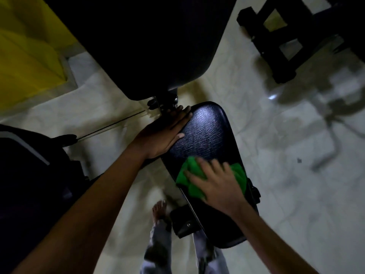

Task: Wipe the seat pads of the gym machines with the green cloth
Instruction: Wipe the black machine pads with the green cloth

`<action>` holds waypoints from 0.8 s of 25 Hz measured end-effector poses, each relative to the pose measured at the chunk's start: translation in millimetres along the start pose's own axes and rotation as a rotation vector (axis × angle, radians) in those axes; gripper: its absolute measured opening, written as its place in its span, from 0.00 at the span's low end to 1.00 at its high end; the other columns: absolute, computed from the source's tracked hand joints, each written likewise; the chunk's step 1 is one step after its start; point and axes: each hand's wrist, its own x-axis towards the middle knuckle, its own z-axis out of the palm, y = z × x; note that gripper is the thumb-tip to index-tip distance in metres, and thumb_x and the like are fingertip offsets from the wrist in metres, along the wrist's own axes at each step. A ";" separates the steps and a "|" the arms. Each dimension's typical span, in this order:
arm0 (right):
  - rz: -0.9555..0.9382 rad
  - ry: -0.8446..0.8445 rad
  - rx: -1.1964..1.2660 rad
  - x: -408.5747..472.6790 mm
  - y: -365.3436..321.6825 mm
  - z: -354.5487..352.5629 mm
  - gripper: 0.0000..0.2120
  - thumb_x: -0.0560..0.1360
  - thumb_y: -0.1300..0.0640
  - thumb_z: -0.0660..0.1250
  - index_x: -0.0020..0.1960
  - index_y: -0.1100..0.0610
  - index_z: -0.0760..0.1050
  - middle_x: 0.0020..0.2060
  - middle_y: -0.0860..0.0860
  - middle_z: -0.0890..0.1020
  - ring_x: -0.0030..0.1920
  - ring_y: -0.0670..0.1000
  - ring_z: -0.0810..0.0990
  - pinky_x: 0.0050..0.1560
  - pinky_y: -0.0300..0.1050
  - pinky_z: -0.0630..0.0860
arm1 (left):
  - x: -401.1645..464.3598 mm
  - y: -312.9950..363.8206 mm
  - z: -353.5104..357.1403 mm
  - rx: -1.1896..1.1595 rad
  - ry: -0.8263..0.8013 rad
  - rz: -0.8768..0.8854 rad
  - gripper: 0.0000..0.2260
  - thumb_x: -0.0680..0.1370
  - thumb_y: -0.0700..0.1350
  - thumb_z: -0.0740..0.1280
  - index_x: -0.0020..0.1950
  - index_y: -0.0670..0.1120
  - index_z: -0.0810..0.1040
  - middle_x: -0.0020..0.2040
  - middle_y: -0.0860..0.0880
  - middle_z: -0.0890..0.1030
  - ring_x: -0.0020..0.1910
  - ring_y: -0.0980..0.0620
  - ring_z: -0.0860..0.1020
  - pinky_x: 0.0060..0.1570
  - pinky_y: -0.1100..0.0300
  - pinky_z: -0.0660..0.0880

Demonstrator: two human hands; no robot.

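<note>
Seat pad [205, 135]: black, textured, lying tilted above the pale tiled floor [276, 135].
Green cloth [189, 175]: lying crumpled on the seat pad's near half.
Right hand [217, 182]: pressing on the cloth, fingers spread flat, grip wide.
Left hand [164, 135]: resting along the seat pad's left edge, fingers straight, holding nothing.
Back pad [138, 46]: dark, sitting just beyond the seat pad's far end.

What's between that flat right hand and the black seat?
The green cloth lies between the right hand and the seat pad, shown in the head view.
</note>
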 end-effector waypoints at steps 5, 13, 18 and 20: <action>0.622 0.165 0.023 29.2 19.5 -4.4 0.28 0.63 0.46 0.68 0.63 0.48 0.74 0.60 0.59 0.74 0.49 0.60 0.72 0.42 0.50 0.70 | -0.1 2.6 3.3 0.029 0.089 0.077 0.24 0.82 0.48 0.50 0.76 0.38 0.58 0.77 0.41 0.57 0.76 0.46 0.54 0.73 0.55 0.51; 0.289 0.085 0.002 -36.0 -40.3 10.3 0.25 0.64 0.48 0.66 0.61 0.46 0.75 0.61 0.59 0.70 0.45 0.58 0.70 0.40 0.48 0.70 | -2.0 13.9 7.7 0.010 0.097 0.047 0.25 0.81 0.47 0.48 0.76 0.38 0.57 0.77 0.41 0.57 0.75 0.44 0.58 0.71 0.47 0.60; 0.763 0.186 0.094 -18.2 -18.7 1.4 0.27 0.64 0.45 0.61 0.63 0.47 0.73 0.60 0.59 0.73 0.48 0.58 0.70 0.43 0.49 0.68 | -4.6 22.8 9.1 0.068 0.133 0.035 0.25 0.80 0.47 0.50 0.75 0.36 0.59 0.76 0.39 0.59 0.74 0.42 0.60 0.71 0.53 0.52; 0.632 0.138 0.101 -46.8 -63.2 13.8 0.33 0.60 0.46 0.70 0.65 0.45 0.70 0.61 0.60 0.72 0.48 0.57 0.69 0.43 0.49 0.67 | -5.3 27.9 9.2 0.053 0.128 0.032 0.25 0.80 0.46 0.49 0.74 0.34 0.59 0.75 0.37 0.59 0.74 0.40 0.60 0.71 0.53 0.51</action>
